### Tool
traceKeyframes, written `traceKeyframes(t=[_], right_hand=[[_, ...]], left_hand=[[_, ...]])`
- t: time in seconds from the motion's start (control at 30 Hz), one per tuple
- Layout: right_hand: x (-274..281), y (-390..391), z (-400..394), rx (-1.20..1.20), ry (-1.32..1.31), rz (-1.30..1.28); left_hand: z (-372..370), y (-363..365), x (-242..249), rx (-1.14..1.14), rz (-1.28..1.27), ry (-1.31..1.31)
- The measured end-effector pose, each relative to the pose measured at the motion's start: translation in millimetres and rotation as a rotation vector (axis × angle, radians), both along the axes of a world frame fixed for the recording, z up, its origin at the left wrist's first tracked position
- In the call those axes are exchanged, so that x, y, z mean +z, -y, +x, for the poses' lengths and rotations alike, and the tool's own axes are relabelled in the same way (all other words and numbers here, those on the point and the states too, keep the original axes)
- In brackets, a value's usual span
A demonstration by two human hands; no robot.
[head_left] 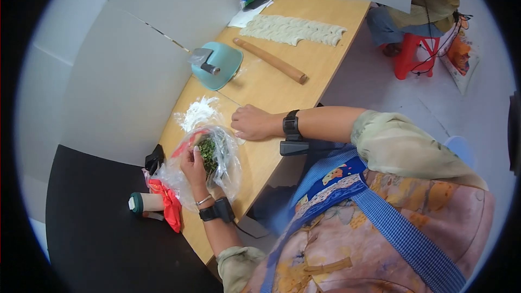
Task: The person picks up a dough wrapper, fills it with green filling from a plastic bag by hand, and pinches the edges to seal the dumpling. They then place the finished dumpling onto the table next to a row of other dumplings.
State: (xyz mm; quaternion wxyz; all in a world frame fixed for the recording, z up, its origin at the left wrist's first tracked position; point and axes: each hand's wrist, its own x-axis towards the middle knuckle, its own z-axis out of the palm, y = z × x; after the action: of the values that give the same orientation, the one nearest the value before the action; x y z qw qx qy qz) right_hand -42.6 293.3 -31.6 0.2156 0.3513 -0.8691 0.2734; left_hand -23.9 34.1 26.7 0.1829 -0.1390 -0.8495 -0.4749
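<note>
My left hand (pixel 193 167), with a bracelet and a black wrist device, is over a clear plastic bag (pixel 230 165) that lies open on the table. Its fingers are drawn together at the edge of the chopped greens (pixel 207 154) in the bag; what they hold is hidden. Further up the table, my right hand (pixel 252 123) rests with its fingers curled down to the surface. Under its fingertips shows the edge of a pale, flat piece (pixel 240 140), too small to name surely. White flour (pixel 198 112) is heaped on plastic beside both hands.
A rolling pin (pixel 271 61) and rows of pale dumplings (pixel 293 29) lie at the table's far end. A cleaver (pixel 204 60) rests across a light blue basin (pixel 230 60). A thread cone (pixel 152 202) and red plastic (pixel 171 206) sit left. Another person sits near a red stool (pixel 404 62).
</note>
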Motion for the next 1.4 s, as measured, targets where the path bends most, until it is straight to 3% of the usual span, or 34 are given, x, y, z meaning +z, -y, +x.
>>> traceKeyframes(t=[0.13, 0.37, 0.63, 1.13, 1.4], right_hand=[[-0.2, 0.8, 1.9, 0.063, 0.006, -0.024], [3.1, -1.1, 3.1, 0.094, 0.002, -0.005], [2.6, -4.0, 4.7, 0.093, -0.067, -0.015], [-3.0, 0.7, 0.7, 0.076, -0.134, -0.106], [10.3, 0.3, 6.4, 0.115, -0.053, -0.009]], left_hand=[[14.9, -10.0, 6.6, -0.036, -0.179, -0.028], [63.9, -19.2, 8.6, 0.111, -0.457, -0.098], [87.9, -8.7, -25.9, 0.434, -0.246, -0.098], [89.6, -4.4, -44.5, 0.433, -0.160, -0.159], [90.7, -9.1, -36.5, 0.454, -0.140, -0.217]])
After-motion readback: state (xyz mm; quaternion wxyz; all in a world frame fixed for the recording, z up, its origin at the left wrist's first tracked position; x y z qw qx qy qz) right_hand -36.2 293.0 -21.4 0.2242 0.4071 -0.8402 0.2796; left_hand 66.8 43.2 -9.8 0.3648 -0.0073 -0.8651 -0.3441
